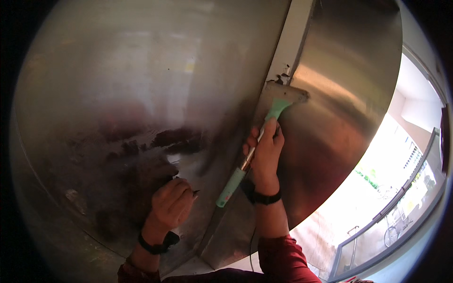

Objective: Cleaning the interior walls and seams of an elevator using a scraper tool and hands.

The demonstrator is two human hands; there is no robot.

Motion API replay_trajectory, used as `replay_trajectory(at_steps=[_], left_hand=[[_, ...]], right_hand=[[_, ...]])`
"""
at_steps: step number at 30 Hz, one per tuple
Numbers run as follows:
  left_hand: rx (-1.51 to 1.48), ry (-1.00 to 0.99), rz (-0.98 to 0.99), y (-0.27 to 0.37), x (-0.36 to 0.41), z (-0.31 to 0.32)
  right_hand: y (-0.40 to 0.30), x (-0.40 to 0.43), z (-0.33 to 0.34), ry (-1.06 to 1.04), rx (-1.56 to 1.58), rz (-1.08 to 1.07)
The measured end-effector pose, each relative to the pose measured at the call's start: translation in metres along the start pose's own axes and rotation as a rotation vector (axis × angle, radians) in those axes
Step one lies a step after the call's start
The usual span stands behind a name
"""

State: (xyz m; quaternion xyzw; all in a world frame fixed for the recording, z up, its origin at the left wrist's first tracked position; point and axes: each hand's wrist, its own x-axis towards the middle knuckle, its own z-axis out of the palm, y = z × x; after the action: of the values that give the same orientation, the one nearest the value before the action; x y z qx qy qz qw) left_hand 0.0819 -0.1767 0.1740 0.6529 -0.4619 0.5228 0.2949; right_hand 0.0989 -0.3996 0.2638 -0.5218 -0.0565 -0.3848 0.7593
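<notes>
My right hand (267, 148) grips the metal shaft of a long scraper (230, 185) with green grip and green head. Its wide blade (287, 92) lies across a pale strip (292, 35) between two brushed-metal panels. Dark peeled flakes (282, 78) lie at the blade's far edge. My left hand (173, 203) is closed near the left metal panel (116, 70), and small dark scraps (196, 192) stick out between its fingers. Whether that hand touches the panel I cannot tell.
Dark smudges (177, 139) mark the lower left panel. The right metal panel (347, 53) ends in a curved-looking edge. Beyond it is a bright opening with a grey-framed glass pane (389, 219), through which a bicycle (391, 235) shows. A thin dark cable (252, 247) hangs below my right arm.
</notes>
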Motion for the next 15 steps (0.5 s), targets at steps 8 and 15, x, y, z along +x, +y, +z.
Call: replay_trajectory(at_steps=[8,15], left_hand=[[0.011,0.014,-0.017,0.001,-0.003,0.000],[-0.023,0.020,-0.029,0.000,-0.005,0.003]], right_hand=[[0.003,-0.010,-0.009,0.002,-0.005,-0.003],[-0.021,0.017,0.016,-0.035,0.046,-0.032]])
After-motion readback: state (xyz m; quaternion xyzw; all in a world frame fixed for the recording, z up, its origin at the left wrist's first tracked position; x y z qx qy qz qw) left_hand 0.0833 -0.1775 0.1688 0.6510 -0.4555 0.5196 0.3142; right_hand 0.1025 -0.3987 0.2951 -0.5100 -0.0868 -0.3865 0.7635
